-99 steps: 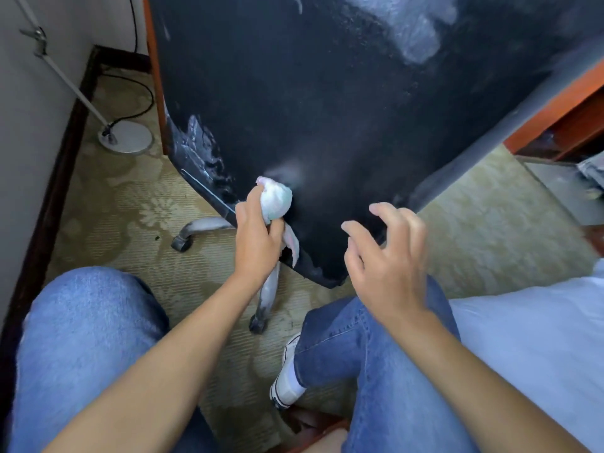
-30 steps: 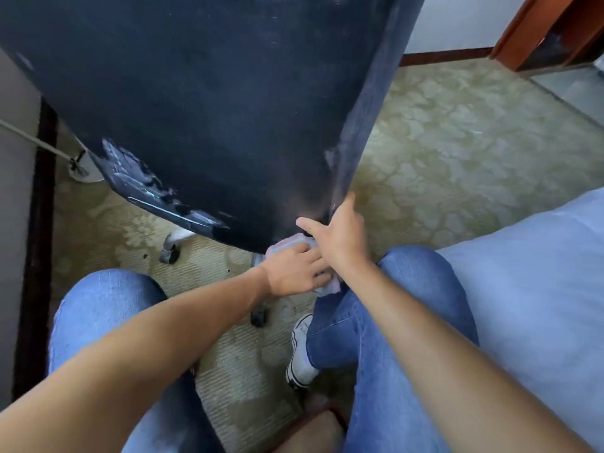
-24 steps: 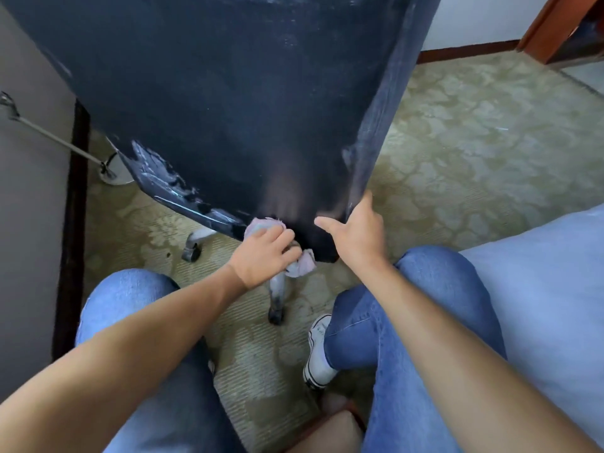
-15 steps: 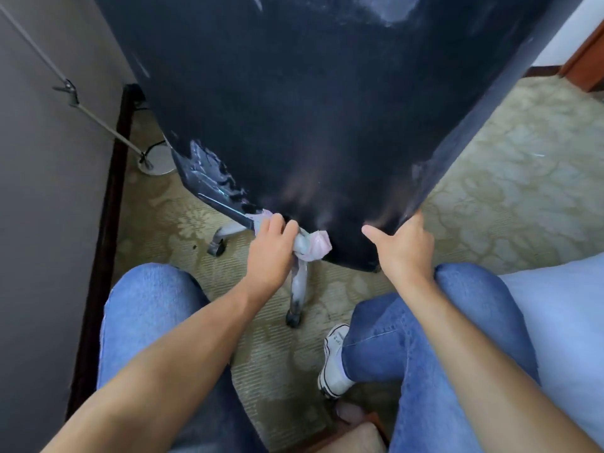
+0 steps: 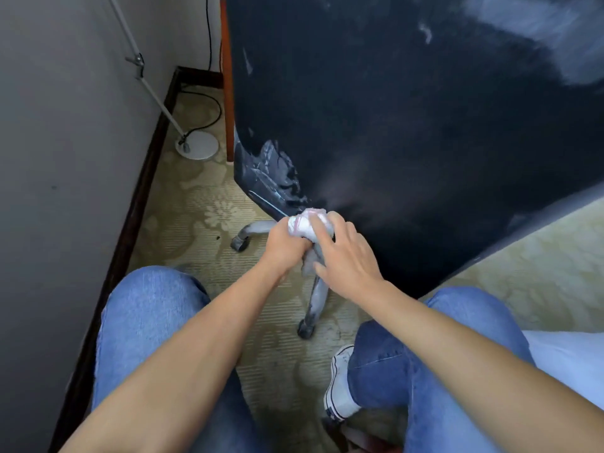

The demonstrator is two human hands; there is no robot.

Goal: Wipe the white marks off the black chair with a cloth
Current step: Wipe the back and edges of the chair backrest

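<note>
Black chair (image 5: 408, 125), white-smudged, scuffed

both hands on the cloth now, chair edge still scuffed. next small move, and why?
Probably press the cloth onto the whitish scuffs just above it on the chair and rub. The left hand grips the bunched cloth near that lower corner, the right hand rests its fingers on it, and that patch is the nearest mark; the big smear lies farther up.

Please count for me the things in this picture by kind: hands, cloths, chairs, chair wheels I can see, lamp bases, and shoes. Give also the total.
Hands: 2, left hand and right hand
Cloth: 1
Chair: 1
Chair wheels: 2, and
Lamp base: 1
Shoe: 1
Total: 8
</note>
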